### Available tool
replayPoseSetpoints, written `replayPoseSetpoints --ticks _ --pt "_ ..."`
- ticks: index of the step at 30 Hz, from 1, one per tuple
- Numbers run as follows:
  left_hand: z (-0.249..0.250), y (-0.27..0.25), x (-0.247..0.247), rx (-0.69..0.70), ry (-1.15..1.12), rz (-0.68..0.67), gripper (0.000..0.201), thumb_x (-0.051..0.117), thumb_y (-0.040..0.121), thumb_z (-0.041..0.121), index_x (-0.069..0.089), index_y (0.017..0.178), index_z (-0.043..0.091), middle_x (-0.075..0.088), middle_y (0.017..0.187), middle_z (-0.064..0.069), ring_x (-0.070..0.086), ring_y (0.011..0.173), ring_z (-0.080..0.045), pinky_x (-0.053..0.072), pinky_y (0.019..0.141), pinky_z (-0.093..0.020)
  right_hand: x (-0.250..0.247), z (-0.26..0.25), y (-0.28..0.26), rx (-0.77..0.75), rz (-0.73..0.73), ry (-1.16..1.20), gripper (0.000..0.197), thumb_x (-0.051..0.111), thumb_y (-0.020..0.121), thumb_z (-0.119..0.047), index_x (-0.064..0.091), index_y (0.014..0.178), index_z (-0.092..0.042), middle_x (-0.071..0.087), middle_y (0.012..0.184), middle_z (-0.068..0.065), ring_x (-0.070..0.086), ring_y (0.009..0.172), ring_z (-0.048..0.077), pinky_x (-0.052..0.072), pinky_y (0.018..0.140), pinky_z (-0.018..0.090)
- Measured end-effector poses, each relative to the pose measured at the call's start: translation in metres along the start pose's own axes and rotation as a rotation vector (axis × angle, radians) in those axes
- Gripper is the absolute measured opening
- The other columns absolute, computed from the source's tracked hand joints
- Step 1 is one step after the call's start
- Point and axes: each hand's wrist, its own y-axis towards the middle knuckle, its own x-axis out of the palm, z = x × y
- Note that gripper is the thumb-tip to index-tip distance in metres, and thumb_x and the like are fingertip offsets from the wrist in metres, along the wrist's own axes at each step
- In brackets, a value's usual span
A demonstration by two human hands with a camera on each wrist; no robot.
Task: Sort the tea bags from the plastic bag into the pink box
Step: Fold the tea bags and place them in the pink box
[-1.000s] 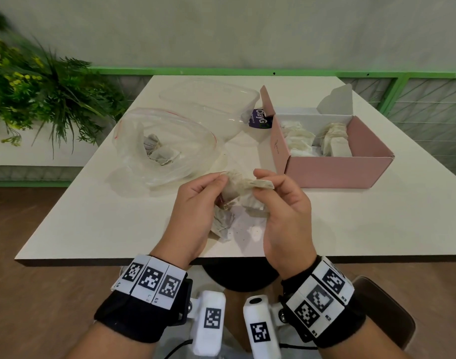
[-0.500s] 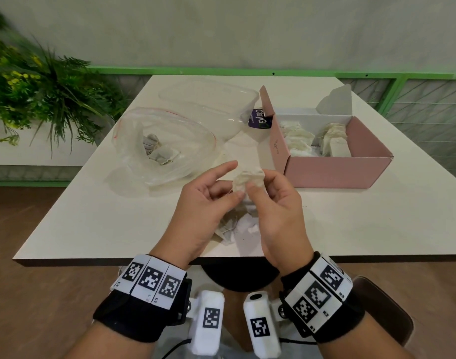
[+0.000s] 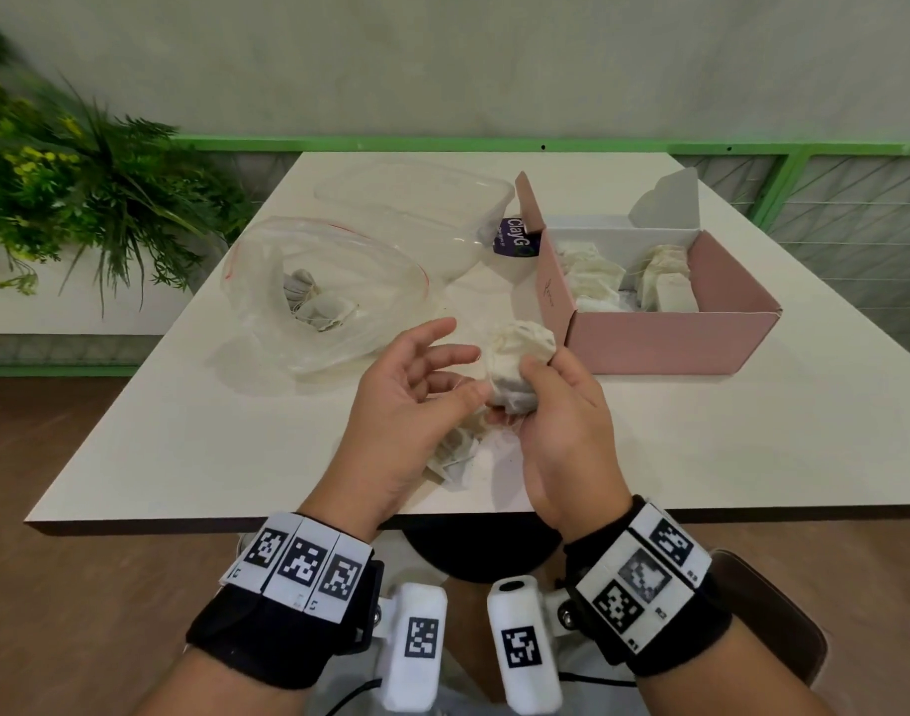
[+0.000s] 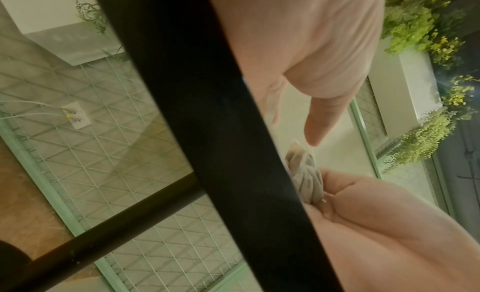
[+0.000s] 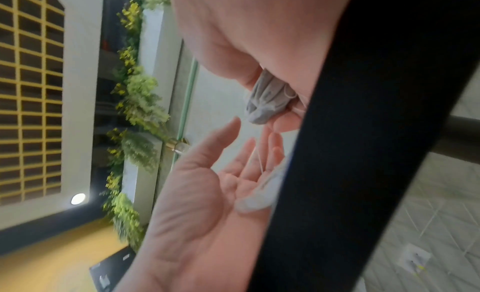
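Observation:
My right hand (image 3: 530,377) grips a crumpled white tea bag (image 3: 517,354) above the table's near edge, just left of the pink box (image 3: 659,343). My left hand (image 3: 460,361) is beside it with fingers spread, only the thumb touching the bag. The right wrist view shows that tea bag (image 5: 267,100) bunched in my right fingers and my left palm (image 5: 223,179) bare. The left wrist view catches the tea bag (image 4: 307,173) too. More tea bags (image 3: 318,307) lie in the clear plastic bag (image 3: 267,261). Several tea bags (image 3: 590,273) lie in the box.
A few loose tea bags (image 3: 453,457) lie on the white table (image 3: 184,431) under my hands. A clear plastic tub (image 3: 417,204) and a purple-labelled item (image 3: 515,240) stand behind the bag. A green plant (image 3: 81,198) is off the table's left.
The flat tea bag held between both hands got bunched into a ball. My left fingers have let go and spread, and my right hand has carried the ball up toward the box.

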Motion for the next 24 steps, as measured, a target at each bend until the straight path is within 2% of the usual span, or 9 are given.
replayPoseSetpoints --ticks 3,6,9,10,13,17,19,21,24 --pt "-0.0029 0.0 0.0003 0.003 0.058 -0.029 0.044 0.082 0.079 -0.004 0.073 0.115 0.02 0.07 0.098 0.002 0.062 0.079 -0.016 0.058 0.079 -0.034 -0.0012 -0.0012 0.003 0.031 0.021 0.095 0.027 0.041 0.104 -0.005 0.067 0.109 -0.009 0.071 0.092 0.012 0.064 0.075 0.022 0.049 0.066 0.037" --pt "-0.004 -0.0017 0.0006 -0.001 0.063 -0.079 0.036 0.081 0.079 -0.005 0.078 0.107 0.017 0.073 0.089 0.001 0.066 0.08 -0.02 0.06 0.086 -0.04 -0.0006 -0.0001 0.0039 0.017 0.006 0.074 0.027 0.04 0.104 -0.004 0.066 0.111 -0.01 0.071 0.096 0.012 0.067 0.081 0.021 0.054 0.067 0.032" --pt "0.0002 -0.0038 0.0027 0.02 0.075 -0.117 0.035 0.076 0.082 -0.01 0.075 0.107 0.013 0.075 0.082 0.002 0.07 0.075 -0.013 0.061 0.077 -0.029 0.0004 0.0018 0.0016 -0.012 -0.027 0.006 0.026 0.041 0.104 -0.003 0.065 0.106 -0.011 0.072 0.091 0.006 0.068 0.078 0.014 0.056 0.066 0.025" --pt "0.0012 -0.0043 0.004 0.024 0.075 -0.125 0.034 0.075 0.082 -0.01 0.076 0.106 0.014 0.075 0.081 0.001 0.07 0.075 -0.014 0.061 0.076 -0.029 0.0009 0.0023 0.0009 -0.02 -0.033 -0.016 0.024 0.041 0.104 -0.003 0.064 0.107 -0.01 0.072 0.092 0.006 0.068 0.08 0.014 0.056 0.066 0.025" --pt "0.0015 -0.0044 0.0055 0.024 0.089 -0.096 0.04 0.075 0.082 -0.011 0.081 0.09 0.027 0.074 0.075 0.001 0.069 0.073 -0.013 0.061 0.074 -0.026 0.0031 0.0022 -0.0008 -0.017 -0.061 -0.025 0.02 0.043 0.104 -0.007 0.061 0.112 -0.002 0.071 0.099 0.013 0.068 0.087 0.023 0.057 0.074 0.035" --pt "0.0018 -0.0042 0.0061 0.027 0.091 -0.089 0.04 0.071 0.085 -0.012 0.081 0.089 0.026 0.075 0.078 -0.002 0.069 0.077 -0.018 0.062 0.079 -0.032 0.004 0.0012 -0.0014 0.009 -0.102 0.007 0.021 0.043 0.102 -0.004 0.061 0.112 -0.004 0.07 0.102 0.016 0.067 0.09 0.026 0.056 0.08 0.04" --pt "0.0024 -0.0054 0.0053 0.003 0.055 -0.069 0.033 0.067 0.09 -0.01 0.079 0.094 0.021 0.076 0.078 -0.005 0.071 0.073 -0.018 0.062 0.074 -0.031 0.0021 0.0014 -0.001 0.008 -0.107 -0.002 0.023 0.042 0.1 -0.001 0.063 0.109 -0.005 0.069 0.097 0.013 0.066 0.087 0.023 0.055 0.075 0.038" --pt "0.003 -0.006 0.0046 -0.026 0.016 -0.051 0.021 0.062 0.095 -0.003 0.077 0.097 0.012 0.075 0.076 -0.012 0.07 0.068 -0.02 0.059 0.068 -0.029 0.0006 0.0005 -0.0011 0.008 -0.105 -0.022 0.024 0.041 0.1 0.0 0.062 0.111 -0.005 0.068 0.092 0.01 0.064 0.078 0.02 0.055 0.064 0.033" --pt "0.0022 -0.0045 0.0045 -0.021 0.061 -0.038 0.017 0.061 0.1 0.01 0.078 0.1 0.009 0.073 0.075 -0.017 0.069 0.067 -0.023 0.058 0.068 -0.03 0.0018 -0.0022 -0.0029 0.022 -0.119 -0.021 0.022 0.039 0.1 0.0 0.059 0.111 -0.001 0.064 0.087 0.011 0.058 0.069 0.019 0.051 0.056 0.031"
